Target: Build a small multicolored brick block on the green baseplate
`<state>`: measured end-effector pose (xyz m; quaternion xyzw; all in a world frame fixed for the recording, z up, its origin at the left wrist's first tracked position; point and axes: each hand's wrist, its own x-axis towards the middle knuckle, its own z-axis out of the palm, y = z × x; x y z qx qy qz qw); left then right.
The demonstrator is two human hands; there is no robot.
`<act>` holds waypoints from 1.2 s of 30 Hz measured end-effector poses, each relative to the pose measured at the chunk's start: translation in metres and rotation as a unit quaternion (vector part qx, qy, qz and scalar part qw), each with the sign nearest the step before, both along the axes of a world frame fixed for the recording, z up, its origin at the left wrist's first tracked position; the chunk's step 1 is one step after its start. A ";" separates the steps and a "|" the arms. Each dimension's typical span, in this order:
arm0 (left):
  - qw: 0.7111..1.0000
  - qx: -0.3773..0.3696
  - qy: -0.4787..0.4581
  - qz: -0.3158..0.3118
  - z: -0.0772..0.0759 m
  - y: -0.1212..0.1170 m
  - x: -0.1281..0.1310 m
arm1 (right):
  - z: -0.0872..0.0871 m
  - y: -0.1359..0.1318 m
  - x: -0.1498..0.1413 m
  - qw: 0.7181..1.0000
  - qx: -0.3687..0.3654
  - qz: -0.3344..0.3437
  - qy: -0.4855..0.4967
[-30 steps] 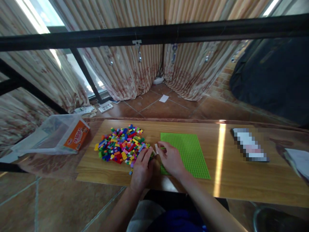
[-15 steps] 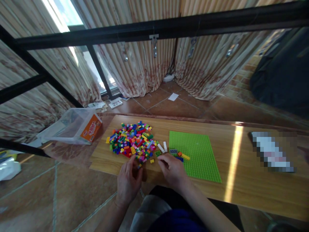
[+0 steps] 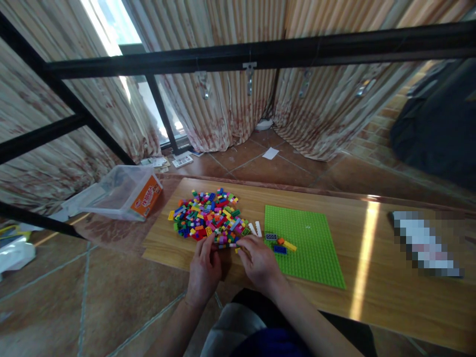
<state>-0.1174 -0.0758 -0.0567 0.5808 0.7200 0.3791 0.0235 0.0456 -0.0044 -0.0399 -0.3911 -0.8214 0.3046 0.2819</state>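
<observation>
A heap of mixed toy bricks (image 3: 208, 213) lies on the wooden table. My left hand (image 3: 204, 263) is at its near edge, fingers curled and fingertips among the bricks; whatever sits in them is too small to make out. Curled at the heap's right corner is my right hand (image 3: 260, 260), its fingertips and thumb beside a small yellow brick (image 3: 237, 250); I cannot tell what it pinches. Two white bricks (image 3: 255, 228) lie just beyond it. On the green baseplate (image 3: 312, 243) are a dark blue brick (image 3: 271, 237), a blue brick (image 3: 280, 250) and a yellow brick (image 3: 290, 246) beside an orange one (image 3: 281, 241).
A clear plastic bin (image 3: 119, 193) with an orange label stands left of the table (image 3: 167, 253). A blurred-out flat object (image 3: 426, 243) lies at the right. Black metal bars (image 3: 223, 59) cross in front of the curtains. A strip of sunlight falls across the tabletop.
My right hand has shifted left to the heap's edge, uncovering more of the blue brick on the baseplate. My left hand has moved closer in to the bricks. The whole view has shifted slightly.
</observation>
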 end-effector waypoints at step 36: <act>0.785 -0.175 -0.582 -0.118 0.064 0.021 0.034 | 0.026 -0.001 -0.008 0.828 -0.414 -0.110 0.363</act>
